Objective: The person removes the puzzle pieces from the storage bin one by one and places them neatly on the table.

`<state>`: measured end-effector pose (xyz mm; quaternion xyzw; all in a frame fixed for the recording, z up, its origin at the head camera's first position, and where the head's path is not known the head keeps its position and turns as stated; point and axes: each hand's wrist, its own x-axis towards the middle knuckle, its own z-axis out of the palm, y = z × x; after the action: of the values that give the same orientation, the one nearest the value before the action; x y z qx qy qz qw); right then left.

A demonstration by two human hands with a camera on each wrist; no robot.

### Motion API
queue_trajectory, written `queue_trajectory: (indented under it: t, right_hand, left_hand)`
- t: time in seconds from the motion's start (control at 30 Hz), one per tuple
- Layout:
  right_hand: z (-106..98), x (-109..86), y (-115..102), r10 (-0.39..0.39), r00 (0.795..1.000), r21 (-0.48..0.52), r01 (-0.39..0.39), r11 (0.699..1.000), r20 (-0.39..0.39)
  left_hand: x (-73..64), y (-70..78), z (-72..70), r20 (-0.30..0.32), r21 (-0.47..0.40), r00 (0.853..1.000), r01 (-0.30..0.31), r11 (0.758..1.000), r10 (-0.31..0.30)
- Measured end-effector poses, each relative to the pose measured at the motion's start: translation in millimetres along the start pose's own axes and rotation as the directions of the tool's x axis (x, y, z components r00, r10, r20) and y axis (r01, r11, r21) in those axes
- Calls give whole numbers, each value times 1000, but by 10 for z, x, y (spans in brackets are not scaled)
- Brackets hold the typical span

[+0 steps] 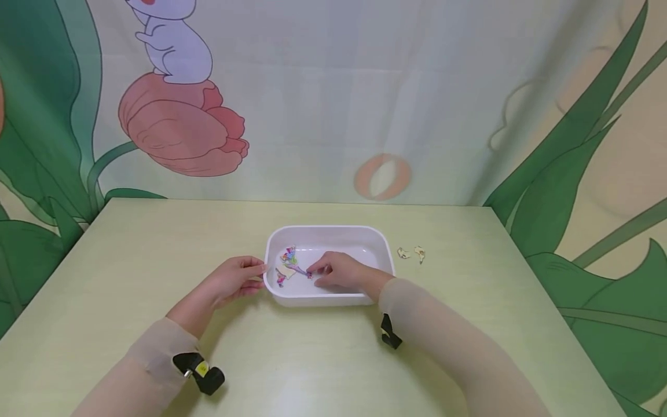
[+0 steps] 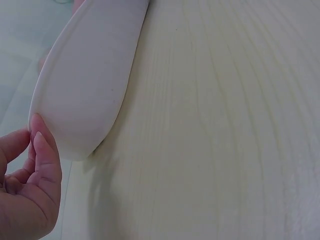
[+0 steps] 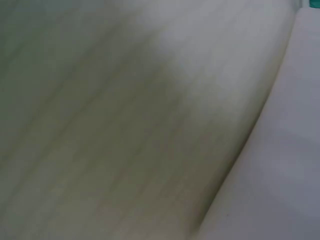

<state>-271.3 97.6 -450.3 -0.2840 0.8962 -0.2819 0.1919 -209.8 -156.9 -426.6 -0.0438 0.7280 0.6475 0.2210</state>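
The yellow label (image 1: 202,368) is illegible; left hand (image 1: 238,280) pinches tray (image 1: 320,300); whether right hand (image 1: 341,270) pinches cutouts (image 1: 294,267), I cannot tell.

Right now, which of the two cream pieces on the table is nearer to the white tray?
The left cream piece, just right of the white tray; the other piece lies farther right.

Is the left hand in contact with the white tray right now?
Touching: the left wrist view shows it, where the left hand pinches the white tray at its rim.
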Motion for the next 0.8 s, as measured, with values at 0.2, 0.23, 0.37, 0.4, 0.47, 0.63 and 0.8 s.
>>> queue_trajectory:
  t: [0.2,0.23,0.37,0.4,0.47,0.63,0.8]
  right_hand:
    - [2,39,-33,-46,999,-88,45,995,-11]
    - [1,41,-42,-51,999,-91,49,995,-14]
    - [3,33,-76,-75,997,-102,73,992,-17]
    - [4,29,-83,-81,997,-101,79,992,-17]
    - [7,25,-86,-85,996,-97,83,992,-17]
    - [4,22,-55,-66,997,-65,63,996,-37]
    - [-37,4,-5,-21,995,35,24,999,-93]
  left_hand:
    - [-21,23,-6,-5,2,1000,1,1000,-1]
    - [-23,25,-9,-6,2,1000,0,1000,0]
    - [-27,23,-14,-9,10,1000,5,1000,-5]
    - [-27,19,-14,-12,12,1000,9,1000,-9]
    - [-28,11,-14,-11,13,1000,14,1000,-14]
    - [-33,1,-5,-10,-1,1000,14,1000,-14]
    - [-30,14,35,-17,-5,1000,9,1000,-9]
